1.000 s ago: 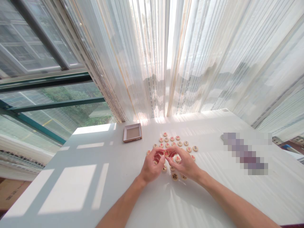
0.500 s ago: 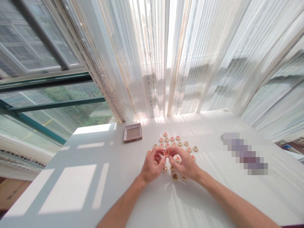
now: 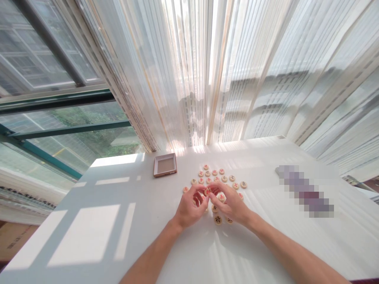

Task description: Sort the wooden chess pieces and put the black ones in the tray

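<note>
A round wooden piece with a red character (image 3: 207, 191) is held up between my two hands, its face toward the camera. My left hand (image 3: 191, 205) pinches it from the left, and my right hand (image 3: 231, 203) has its fingertips on the right side. Around and beyond the hands, several similar discs with red or black characters lie face up on the white table, such as a black-marked piece (image 3: 218, 220) near my right wrist and a red-marked piece (image 3: 206, 167) at the far end. The hands hide some discs.
An open shallow box (image 3: 165, 165) sits at the back left of the white table (image 3: 142, 236). A blurred-out long object (image 3: 306, 193) lies on the right. Curtains (image 3: 177, 79) hang behind the table.
The held piece has turned slightly between my fingertips. Both hands stay in nearly the same place, and the discs on the table have not visibly moved.
</note>
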